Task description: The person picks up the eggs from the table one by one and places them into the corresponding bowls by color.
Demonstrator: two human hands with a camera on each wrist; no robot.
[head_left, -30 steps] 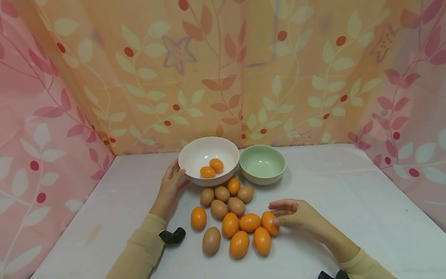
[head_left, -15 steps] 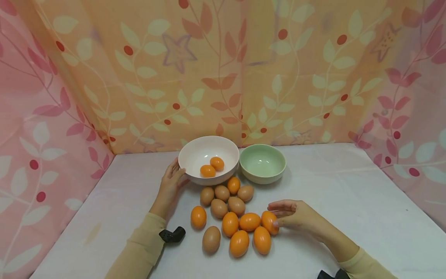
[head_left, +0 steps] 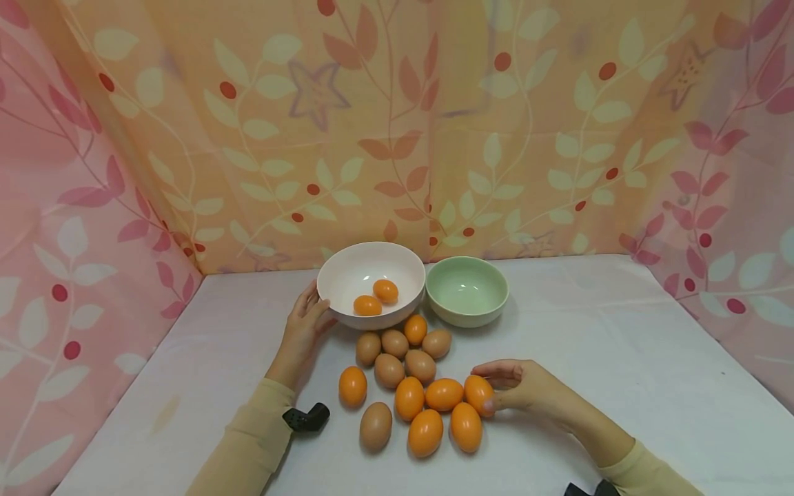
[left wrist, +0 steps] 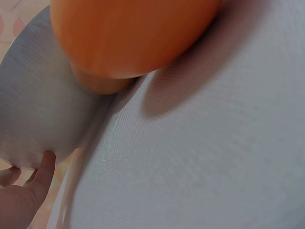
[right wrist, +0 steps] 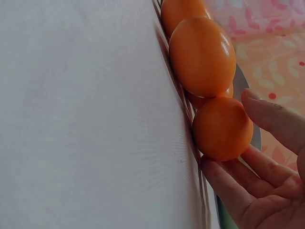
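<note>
My left hand (head_left: pixel 304 320) holds the side of a white bowl (head_left: pixel 335 282), thumb near the rim. In the left wrist view its fingertips (left wrist: pixel 47 157) touch the bowl's outer wall. Two orange eggs (head_left: pixel 386 291) lie inside the bowl. At the right end of a cluster, my right hand (head_left: pixel 527 389) has thumb and fingers around an orange egg (head_left: pixel 479 395) on the table. The right wrist view shows the thumb at one side of this egg (right wrist: pixel 222 129) and the fingers at the other. More orange eggs (head_left: pixel 425 432) sit close beside it.
A green bowl (head_left: pixel 468 293) stands right of the white one. Several brown eggs (head_left: pixel 389 371) and an orange egg (head_left: pixel 415 331) lie in front of the bowls. One brown egg (head_left: pixel 375 427) is nearer the front. A floral curtain (head_left: pixel 533 138) encloses the white table (head_left: pixel 620 331).
My right hand has shifted slightly left and closed its fingers in on the orange egg. The left hand stays at the white bowl; one egg inside has rolled slightly left.
</note>
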